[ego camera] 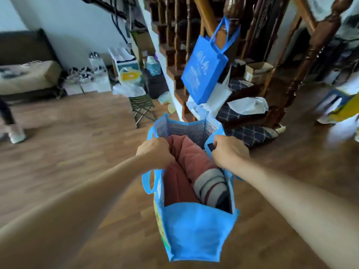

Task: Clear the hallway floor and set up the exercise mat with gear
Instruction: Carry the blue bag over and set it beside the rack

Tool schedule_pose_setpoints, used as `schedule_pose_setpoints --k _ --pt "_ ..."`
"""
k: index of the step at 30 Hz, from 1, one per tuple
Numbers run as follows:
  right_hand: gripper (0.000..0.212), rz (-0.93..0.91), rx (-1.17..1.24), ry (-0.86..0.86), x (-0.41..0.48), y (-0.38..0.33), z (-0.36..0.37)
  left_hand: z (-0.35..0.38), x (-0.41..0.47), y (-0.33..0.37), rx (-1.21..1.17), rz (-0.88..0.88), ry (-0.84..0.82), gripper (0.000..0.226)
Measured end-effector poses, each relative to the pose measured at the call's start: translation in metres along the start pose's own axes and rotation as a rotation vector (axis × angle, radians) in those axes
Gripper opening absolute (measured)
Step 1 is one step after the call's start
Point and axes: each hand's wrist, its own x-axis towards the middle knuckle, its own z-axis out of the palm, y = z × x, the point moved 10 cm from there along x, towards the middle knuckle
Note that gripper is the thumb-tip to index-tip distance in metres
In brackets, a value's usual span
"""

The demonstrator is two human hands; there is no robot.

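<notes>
— How many bags do you count?

— Two blue ones. I see the open blue tote [194, 228] held up in front of me, and a second blue bag [204, 69] hanging by its handles from the wooden stair railing [314, 47] further back.

— And the hands?

— Two. The left hand [154, 150] has its fingers closed around the tote's left rim, and the right hand [230, 150] has its fingers clenched on the right handle loop. Between them the mouth of the tote is pulled wide.

— What's inside?

— I make out pink fabric [180, 171], folded or rolled, and one striped roll [211, 186] in grey, white and a reddish band tucked at the right side. The tote has a silvery mesh-like lining at its far wall.

— Where does the tote sit?

— It hangs from my hands above the wooden floor [68, 152]; I cannot tell whether its bottom touches the boards.

— The room?

— Brown plank flooring, white walls. One small green folding stool [141, 107] stands just beyond the tote. Behind it there is a cluster of white bags and boxes [91, 78] against the wall, too blurred to count. At the left, a dark bench with a pale cushion [29, 74]. At the foot of the stairs I see dark patterned cushions [250, 133] stacked under white paper.
</notes>
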Motion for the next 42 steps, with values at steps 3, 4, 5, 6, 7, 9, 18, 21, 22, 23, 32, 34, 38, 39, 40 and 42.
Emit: schedule_pose_setpoints --k 3,4,5,6,7,9,18,21,22,23,32,34,38,39,40,42 --pt "0.008 -0.094 -0.003 -0.023 0.045 -0.073 0.017 -0.019 0.030 -0.074 -0.022 -0.095 0.024 0.017" --pt "0.008 -0.131 -0.007 -0.029 0.058 -0.098 0.023 -0.025 0.040 -0.097 -0.023 -0.127 0.031 0.019" --pt "0.011 -0.165 -0.004 -0.040 0.074 -0.122 0.028 -0.032 0.051 -0.120 -0.028 -0.158 0.046 0.020" --pt "0.015 -0.199 0.003 -0.043 0.090 -0.146 0.033 -0.038 0.062 -0.143 -0.037 -0.189 0.059 0.022" --pt "0.017 -0.228 0.016 -0.049 0.106 -0.169 0.038 -0.043 0.074 -0.164 -0.040 -0.218 0.070 0.025" --pt "0.015 -0.276 0.049 -0.057 0.139 -0.212 0.048 -0.054 0.098 -0.204 -0.046 -0.282 0.077 0.029" --pt "0.029 -0.458 0.067 -0.140 0.306 -0.384 0.095 -0.090 0.233 -0.360 -0.064 -0.519 0.102 0.025" --pt "0.025 -0.492 0.045 -0.159 0.358 -0.434 0.103 -0.104 0.278 -0.405 -0.081 -0.563 0.130 0.020" --pt "0.022 -0.504 0.039 -0.158 0.375 -0.451 0.106 -0.108 0.294 -0.419 -0.083 -0.566 0.136 0.018" --pt "0.020 -0.514 0.034 -0.157 0.395 -0.469 0.109 -0.113 0.313 -0.435 -0.087 -0.572 0.140 0.017" --pt "0.026 -0.481 0.018 -0.139 0.564 -0.591 0.137 -0.146 0.482 -0.553 -0.072 -0.579 0.098 0.027" --pt "0.026 -0.466 0.014 -0.133 0.605 -0.617 0.144 -0.152 0.526 -0.578 -0.065 -0.571 0.077 0.028" --pt "0.024 -0.456 0.014 -0.139 0.673 -0.658 0.158 -0.163 0.599 -0.620 -0.059 -0.566 0.057 0.028" --pt "0.024 -0.452 0.009 -0.141 0.690 -0.667 0.163 -0.165 0.617 -0.631 -0.056 -0.568 0.050 0.026" --pt "0.023 -0.447 0.007 -0.147 0.707 -0.676 0.168 -0.165 0.634 -0.642 -0.064 -0.577 0.046 0.024" --pt "0.021 -0.439 -0.003 -0.165 0.742 -0.693 0.181 -0.164 0.670 -0.664 -0.070 -0.591 0.031 0.022"
